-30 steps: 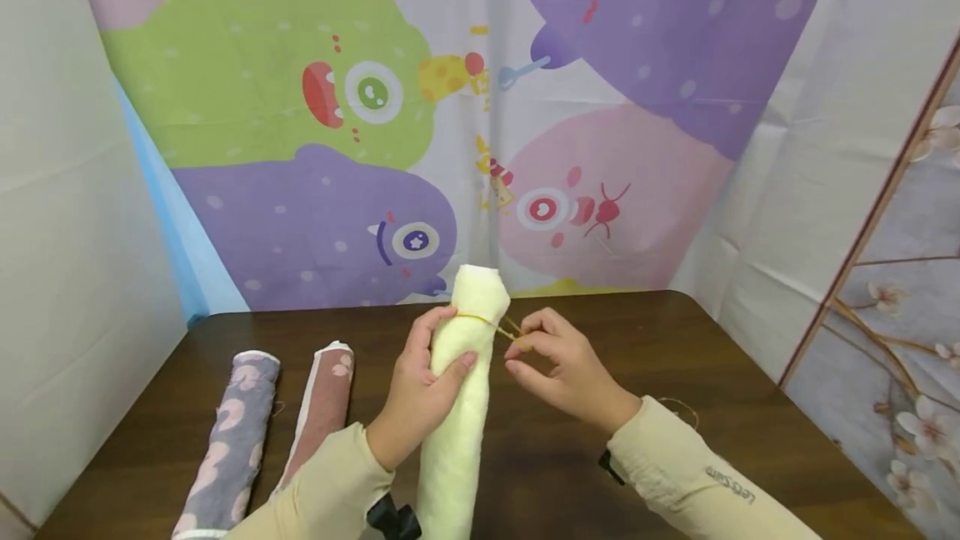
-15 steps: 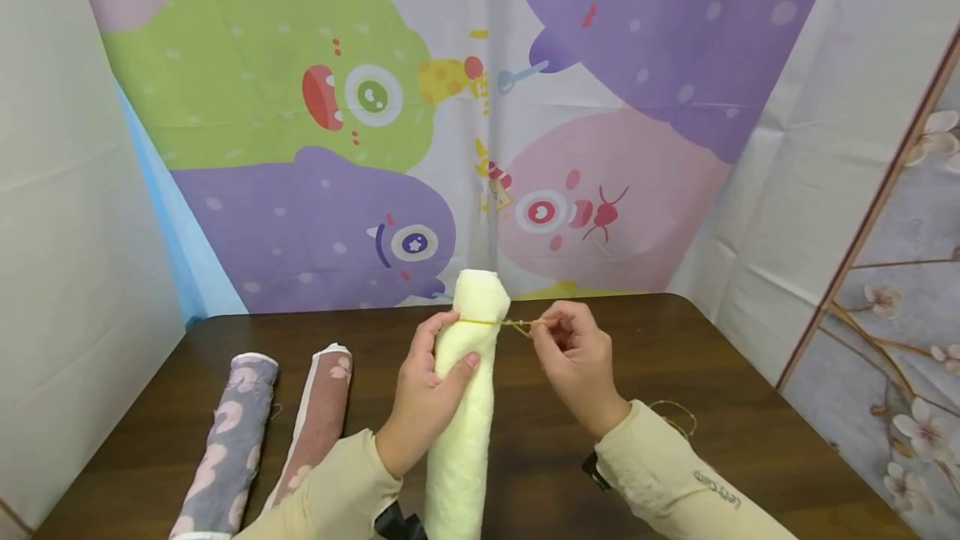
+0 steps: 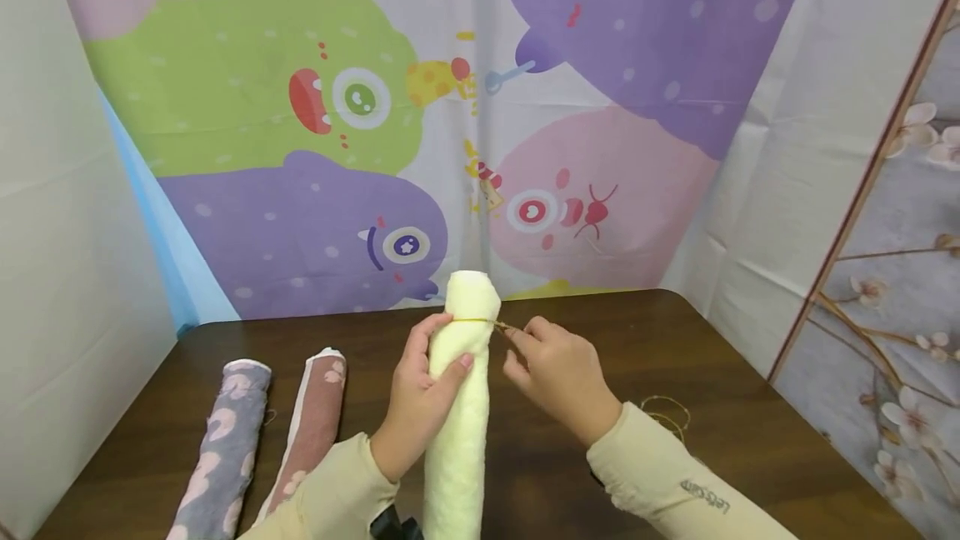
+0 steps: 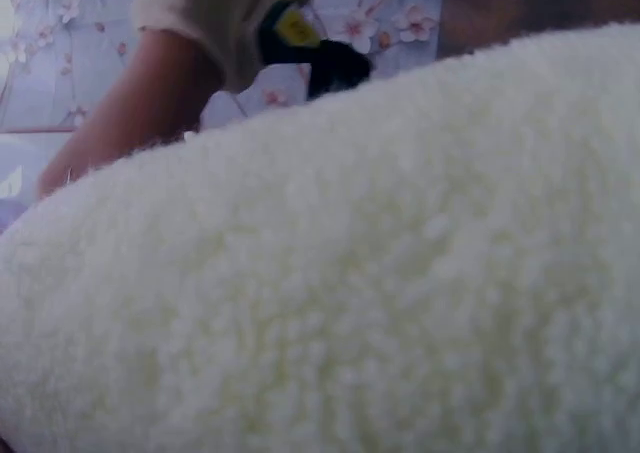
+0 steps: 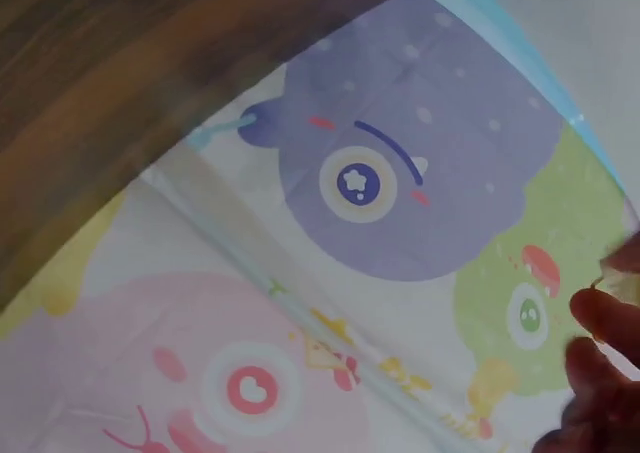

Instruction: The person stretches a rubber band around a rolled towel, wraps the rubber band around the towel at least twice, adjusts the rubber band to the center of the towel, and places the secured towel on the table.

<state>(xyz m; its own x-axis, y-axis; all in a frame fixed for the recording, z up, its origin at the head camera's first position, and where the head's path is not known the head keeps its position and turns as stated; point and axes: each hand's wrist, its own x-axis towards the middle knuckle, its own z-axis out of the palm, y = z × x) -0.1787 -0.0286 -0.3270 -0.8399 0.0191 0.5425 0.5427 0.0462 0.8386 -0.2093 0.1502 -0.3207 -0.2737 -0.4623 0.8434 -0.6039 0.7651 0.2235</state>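
A pale yellow rolled towel [image 3: 456,457] stands out from the near edge toward the back of the table, its far end raised in the head view. My left hand [image 3: 420,402] grips it from the left, thumb across the front. Around its upper part runs a thin yellow string [image 3: 474,320]. Right of the roll, my right hand [image 3: 562,369] pinches the string close to the towel. Fuzzy towel cloth [image 4: 350,273] fills most of the left wrist view. At the right edge of the right wrist view, the right hand's fingers [image 5: 595,373] appear dim and partly cut off.
To the left lie a grey rolled towel [image 3: 225,448] with pink shapes and a reddish-brown rolled towel [image 3: 321,407]. A loose loop of string [image 3: 667,407] rests on the dark wooden table [image 3: 547,473] by the right sleeve. A cartoon-print curtain [image 3: 315,232] hangs behind.
The right hand pulled the string out to the right, then came back close to the towel with its back turned more to the camera. The left hand keeps its hold.
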